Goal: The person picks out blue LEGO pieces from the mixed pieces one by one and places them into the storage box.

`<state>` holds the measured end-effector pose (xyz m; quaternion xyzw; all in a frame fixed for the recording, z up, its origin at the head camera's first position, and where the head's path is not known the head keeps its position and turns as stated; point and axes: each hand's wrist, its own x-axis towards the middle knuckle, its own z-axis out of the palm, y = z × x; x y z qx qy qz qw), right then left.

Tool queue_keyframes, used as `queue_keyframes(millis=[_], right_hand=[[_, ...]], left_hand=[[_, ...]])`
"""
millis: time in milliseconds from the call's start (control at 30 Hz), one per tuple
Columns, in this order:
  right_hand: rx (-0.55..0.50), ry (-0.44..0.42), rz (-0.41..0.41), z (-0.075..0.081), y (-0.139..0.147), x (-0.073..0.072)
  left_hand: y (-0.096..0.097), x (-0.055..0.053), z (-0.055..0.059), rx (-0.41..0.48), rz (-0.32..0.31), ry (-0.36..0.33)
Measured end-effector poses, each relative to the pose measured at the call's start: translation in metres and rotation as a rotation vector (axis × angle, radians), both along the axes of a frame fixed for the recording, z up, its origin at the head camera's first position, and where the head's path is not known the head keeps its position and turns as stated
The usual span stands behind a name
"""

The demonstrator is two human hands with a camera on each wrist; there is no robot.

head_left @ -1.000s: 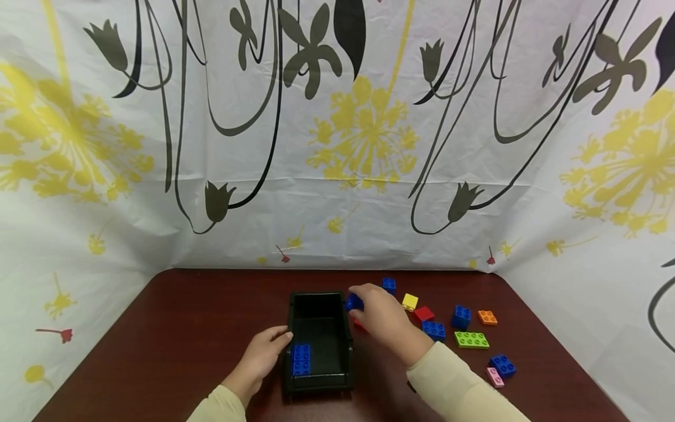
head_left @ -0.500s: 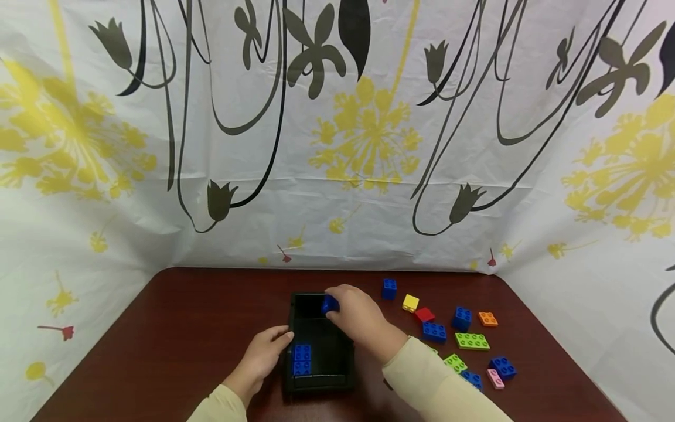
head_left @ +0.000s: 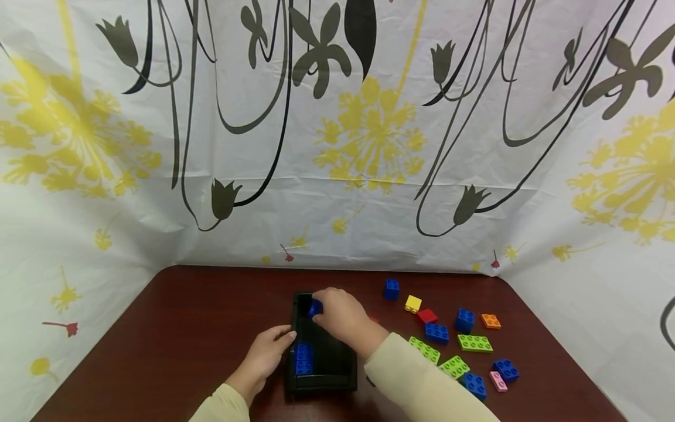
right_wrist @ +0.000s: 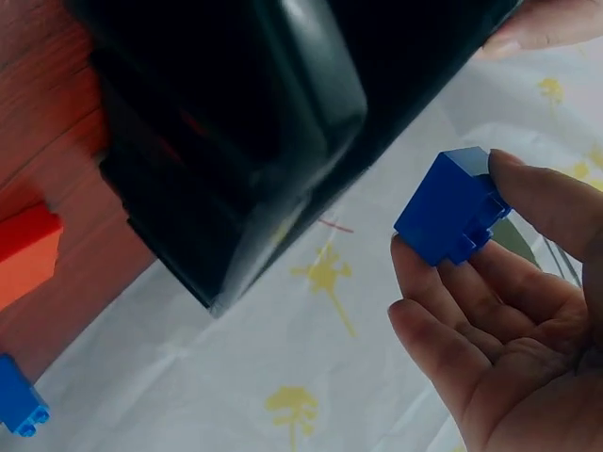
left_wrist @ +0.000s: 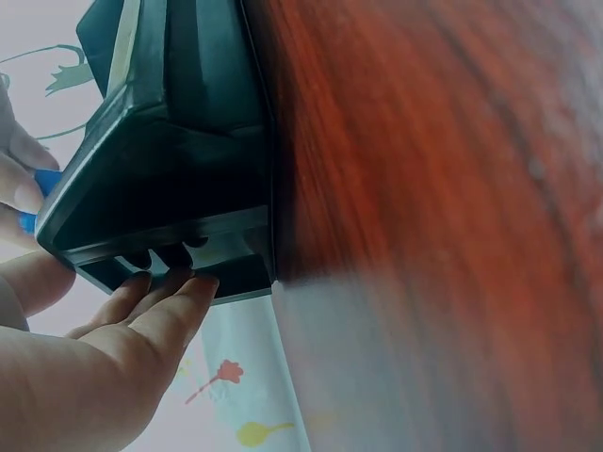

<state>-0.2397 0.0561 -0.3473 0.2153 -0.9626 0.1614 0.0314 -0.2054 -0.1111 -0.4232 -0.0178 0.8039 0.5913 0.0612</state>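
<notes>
A black plastic bin (head_left: pixel 326 384) stands on the table, with blue bricks (head_left: pixel 303 359) in its near left corner. My left hand (head_left: pixel 265 354) holds the bin's left side. In the left wrist view its thumb lies at the rim, and its fingers (left_wrist: pixel 179 311) reach under the lip. Over the far part of the bin, my right hand (head_left: pixel 343 316) pinches a blue toy brick (right_wrist: pixel 448 207) between thumb and fingers. The right wrist view shows this brick's studs turned toward the palm. From the head, the right hand covers part of the brick and of the bin's right wall.
Right of the bin lie loose bricks: several blue ones like the far one (head_left: pixel 391 289), a yellow (head_left: pixel 413 303), a red (head_left: pixel 427 316), an orange (head_left: pixel 491 320), a pink (head_left: pixel 498 381) and lime green ones (head_left: pixel 474 343). A patterned sheet (head_left: pixel 337 234) hangs behind the table.
My right hand has carried the blue brick leftward from beside the bin's right wall to over the bin. Green and blue bricks once covered by the right arm now show. The left hand keeps its hold.
</notes>
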Motion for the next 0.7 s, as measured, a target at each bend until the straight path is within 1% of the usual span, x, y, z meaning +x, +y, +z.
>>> queue_keyframes(millis=[233, 367, 700], right_hand=[[0.038, -0.051, -0.004, -0.007, -0.009, -0.006], [0.052, -0.082, -0.020, -0.011, -0.014, -0.007], [0.061, -0.125, -0.029, -0.012, -0.022, -0.010]], left_hand=[[0.000, 0.001, 0.001, 0.012, 0.011, 0.007], [0.000, 0.000, 0.000, 0.007, 0.005, 0.008], [0.000, -0.001, -0.001, 0.006, -0.005, -0.009]])
